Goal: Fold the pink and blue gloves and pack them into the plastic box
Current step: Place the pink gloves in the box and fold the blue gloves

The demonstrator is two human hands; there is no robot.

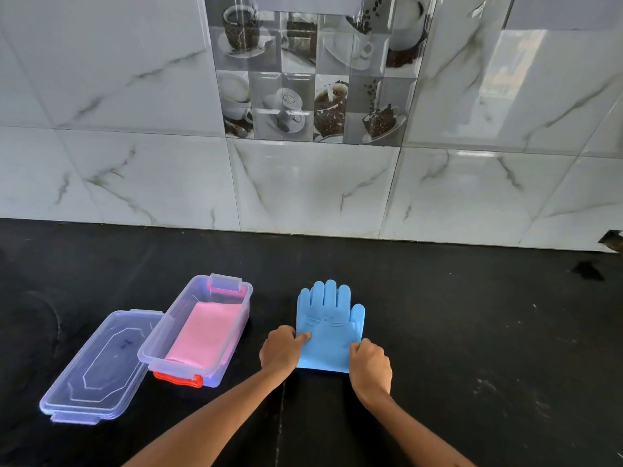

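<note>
The work surface is a black stone countertop (455,332) that meets a wall of white marble-patterned tiles (135,170). One panel of the wall carries a grey decorative tile set printed with coffee cups and beans (310,79).

The blue rubber glove (328,326) lies flat on the countertop, right of centre. Its fingers point away from the person, toward the wall, and its cuff edge faces the person. The glove is spread out at full length.

The left hand (281,352) rests on the left edge of the glove near the cuff. Its fingers are curled, and the fingertips press onto the glove surface. The right hand (369,365) sits at the right edge of the glove near the cuff. Its fingers are curled over the edge; whether they pinch the material or only press on it cannot be determined. Both bare forearms enter from the bottom of the view.

The clear rectangular plastic box (199,328) stands open on the countertop, left of the blue glove and apart from it. It has a red latch (178,379) at the near end and a second red latch at the far end. The pink glove (202,335) lies folded flat inside the box and covers most of its floor.

The clear plastic lid (97,365) lies on the countertop just left of the box, touching or nearly touching its near-left corner.
</note>
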